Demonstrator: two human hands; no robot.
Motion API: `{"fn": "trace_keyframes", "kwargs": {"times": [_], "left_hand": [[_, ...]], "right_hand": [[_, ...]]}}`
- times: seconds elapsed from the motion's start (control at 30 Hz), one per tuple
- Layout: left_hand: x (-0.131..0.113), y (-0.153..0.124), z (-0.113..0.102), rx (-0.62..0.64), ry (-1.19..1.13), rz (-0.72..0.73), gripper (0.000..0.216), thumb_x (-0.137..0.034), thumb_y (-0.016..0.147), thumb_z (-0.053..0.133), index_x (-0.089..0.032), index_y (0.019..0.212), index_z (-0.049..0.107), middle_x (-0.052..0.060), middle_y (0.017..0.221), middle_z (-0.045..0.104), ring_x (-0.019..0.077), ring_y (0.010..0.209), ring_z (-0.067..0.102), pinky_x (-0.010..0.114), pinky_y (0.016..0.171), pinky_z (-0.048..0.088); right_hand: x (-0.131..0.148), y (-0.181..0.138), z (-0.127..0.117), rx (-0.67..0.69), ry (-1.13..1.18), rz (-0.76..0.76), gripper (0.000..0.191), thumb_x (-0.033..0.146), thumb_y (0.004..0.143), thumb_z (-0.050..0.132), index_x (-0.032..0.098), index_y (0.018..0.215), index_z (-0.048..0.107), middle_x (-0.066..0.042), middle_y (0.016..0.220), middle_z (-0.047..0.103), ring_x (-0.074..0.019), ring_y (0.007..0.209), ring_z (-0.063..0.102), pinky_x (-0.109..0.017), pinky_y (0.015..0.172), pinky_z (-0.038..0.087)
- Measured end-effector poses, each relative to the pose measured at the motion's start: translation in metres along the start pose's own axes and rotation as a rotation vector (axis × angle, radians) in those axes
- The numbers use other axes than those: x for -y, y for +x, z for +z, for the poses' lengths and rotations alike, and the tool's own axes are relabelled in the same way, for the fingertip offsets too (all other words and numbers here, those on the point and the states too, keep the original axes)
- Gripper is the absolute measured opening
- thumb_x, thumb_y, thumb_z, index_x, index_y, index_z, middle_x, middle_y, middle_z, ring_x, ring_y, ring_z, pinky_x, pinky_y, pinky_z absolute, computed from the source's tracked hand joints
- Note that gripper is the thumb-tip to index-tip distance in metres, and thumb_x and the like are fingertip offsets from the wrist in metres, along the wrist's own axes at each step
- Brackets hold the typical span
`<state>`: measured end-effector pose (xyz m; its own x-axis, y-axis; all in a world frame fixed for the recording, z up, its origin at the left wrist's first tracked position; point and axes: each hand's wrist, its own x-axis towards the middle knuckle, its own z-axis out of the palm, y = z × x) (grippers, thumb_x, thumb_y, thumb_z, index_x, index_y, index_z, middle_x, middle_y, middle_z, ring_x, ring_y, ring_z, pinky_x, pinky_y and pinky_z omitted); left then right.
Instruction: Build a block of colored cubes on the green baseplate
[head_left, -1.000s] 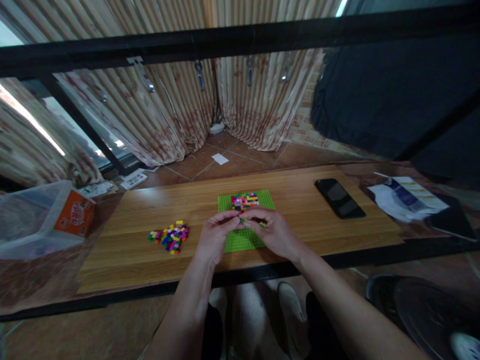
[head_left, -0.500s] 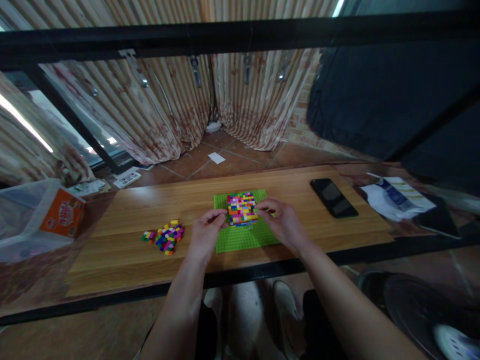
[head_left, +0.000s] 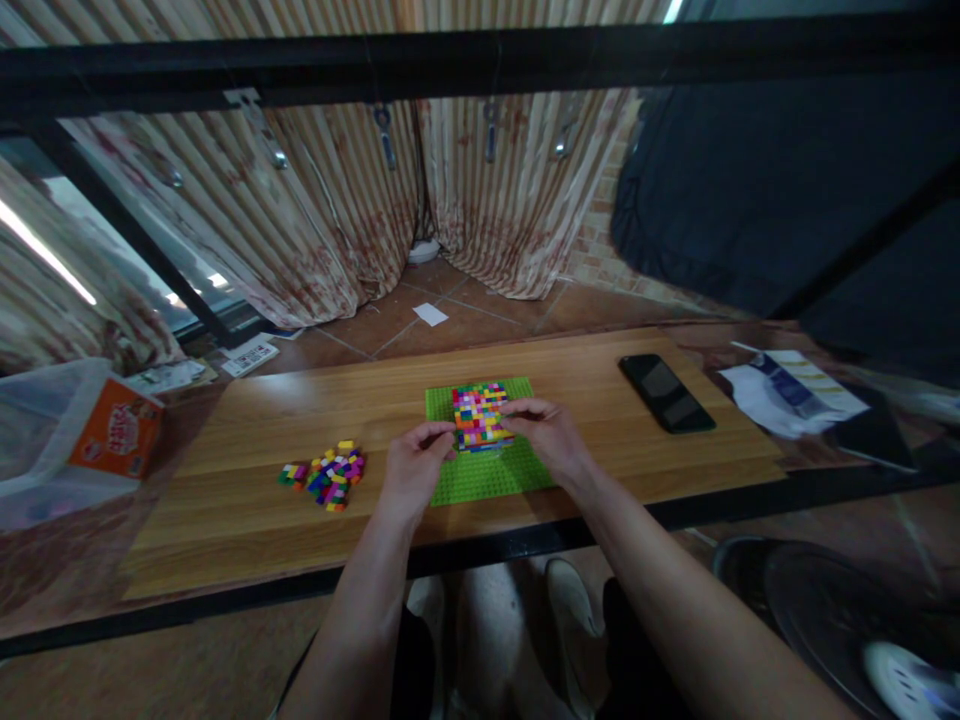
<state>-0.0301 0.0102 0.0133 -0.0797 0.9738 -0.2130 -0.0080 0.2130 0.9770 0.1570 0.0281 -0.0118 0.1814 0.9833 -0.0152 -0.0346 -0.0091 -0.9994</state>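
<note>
A multicoloured block of small toy bricks stands on a green studded baseplate. My left hand is at the block's left side, thumb and index finger drawn together against its near left edge. Over the block's right edge, my right hand has its thumb and fingers pinched together at the top layer. Whatever sits between the right fingertips is too small or hidden to make out. To the left lies a loose pile of toy bricks in mixed colours.
The wooden table holds a black smartphone at right. Beyond its right end lie a crumpled packet and papers. A clear plastic bin with an orange label is on the left. A dark metal bar crosses above.
My right hand has moved slightly left, its fingertips going from the block's right side onto its top right edge. My left hand stays by the left side. The view has shifted slightly.
</note>
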Motion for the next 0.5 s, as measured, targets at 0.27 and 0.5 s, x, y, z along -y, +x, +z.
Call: {"fn": "trace_keyframes", "kwargs": {"times": [0.27, 0.5], "left_hand": [[-0.0005, -0.0013, 0.0019, -0.008, 0.007, -0.012, 0.015, -0.019, 0.067, 0.069, -0.016, 0.080, 0.074, 0.001, 0.069, 0.069, 0.0112, 0.060, 0.060, 0.025, 0.064, 0.046], [-0.0035, -0.0026, 0.0044, -0.029, 0.002, -0.009, 0.013, -0.017, 0.068, 0.068, -0.016, 0.079, 0.073, 0.000, 0.066, 0.068, 0.0112, 0.059, 0.060, 0.025, 0.063, 0.046]], "right_hand": [[0.0023, -0.0020, 0.0098, -0.028, 0.224, 0.109, 0.021, 0.024, 0.049, 0.079, 0.020, 0.068, 0.072, 0.002, 0.066, 0.070, -0.0130, 0.059, 0.059, -0.028, 0.061, 0.048], [0.0026, -0.0043, 0.0112, -0.039, 0.180, 0.096, 0.019, 0.027, 0.050, 0.076, 0.021, 0.068, 0.072, 0.001, 0.063, 0.068, -0.0133, 0.058, 0.057, -0.028, 0.058, 0.046]]}}
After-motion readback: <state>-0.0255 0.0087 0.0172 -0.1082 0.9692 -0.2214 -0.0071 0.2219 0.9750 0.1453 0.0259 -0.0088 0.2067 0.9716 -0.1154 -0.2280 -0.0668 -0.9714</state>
